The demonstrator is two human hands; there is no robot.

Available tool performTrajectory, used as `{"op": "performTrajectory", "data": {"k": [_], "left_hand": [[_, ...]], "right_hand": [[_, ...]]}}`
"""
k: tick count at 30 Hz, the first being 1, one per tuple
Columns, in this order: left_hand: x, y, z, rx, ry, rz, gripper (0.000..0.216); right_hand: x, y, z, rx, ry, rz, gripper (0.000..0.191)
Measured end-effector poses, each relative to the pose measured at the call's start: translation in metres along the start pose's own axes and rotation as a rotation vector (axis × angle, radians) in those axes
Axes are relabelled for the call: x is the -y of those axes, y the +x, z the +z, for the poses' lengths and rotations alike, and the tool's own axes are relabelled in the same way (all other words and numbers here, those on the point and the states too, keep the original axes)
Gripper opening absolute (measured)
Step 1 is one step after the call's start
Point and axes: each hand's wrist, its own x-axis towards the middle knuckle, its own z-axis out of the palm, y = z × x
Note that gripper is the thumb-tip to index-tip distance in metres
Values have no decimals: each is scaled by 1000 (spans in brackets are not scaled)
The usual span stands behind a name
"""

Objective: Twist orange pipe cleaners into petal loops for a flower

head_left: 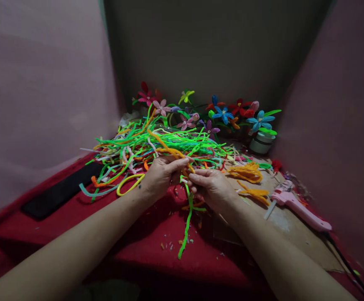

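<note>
An orange pipe cleaner (166, 145) runs up and away to the left from between my fingers. My left hand (161, 175) pinches it with thumb and forefinger. Close beside, my right hand (215, 188) has its thumb and fingers closed on the lower part of the same orange strand. Just below the fingertips hangs a green pipe cleaner (186, 230) with a side strand; whether the right fingers also grip it is hard to see. Behind both hands spreads a tangled pile of pipe cleaners (175, 140), mostly green.
Pipe-cleaner flowers (222, 115) stand at the back, near a whitish jar (262, 143). Orange pipe-cleaner bundles (246, 172) and a pink glue gun (301, 207) lie on cardboard (307, 246) at right. A black phone-like slab (61, 190) rests left on the red cloth (144, 246).
</note>
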Motion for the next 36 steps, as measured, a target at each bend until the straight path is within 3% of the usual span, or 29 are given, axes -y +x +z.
{"op": "performTrajectory", "data": {"k": [3, 6, 10, 13, 18, 24, 27, 31, 36], "left_hand": [[-2, 1, -1, -70, 0, 57, 19], [-5, 3, -1, -100, -29, 89, 17], [-10, 4, -2, -135, 51, 177, 15], [-14, 4, -2, -200, 71, 211, 13], [-21, 2, -1, -232, -48, 181, 12], [-24, 5, -7, -85, -200, 148, 13], [-24, 5, -8, -30, -147, 156, 13], [-24, 1, -7, -80, -52, 204, 13], [-23, 2, -9, -59, -65, 140, 19]], "right_hand": [[0, -1, 2, -62, -127, -58, 22], [-1, -2, 5, -86, -422, -150, 26], [-2, -3, 5, -53, -731, -236, 28], [-2, -6, 6, -20, -828, -269, 29], [5, -11, 12, -2, -856, -364, 29], [10, -11, 8, 54, -625, -185, 24], [10, -11, 6, 65, -586, -147, 23], [7, -11, 5, 83, -609, -121, 23], [6, -11, 7, 95, -666, -140, 23]]}}
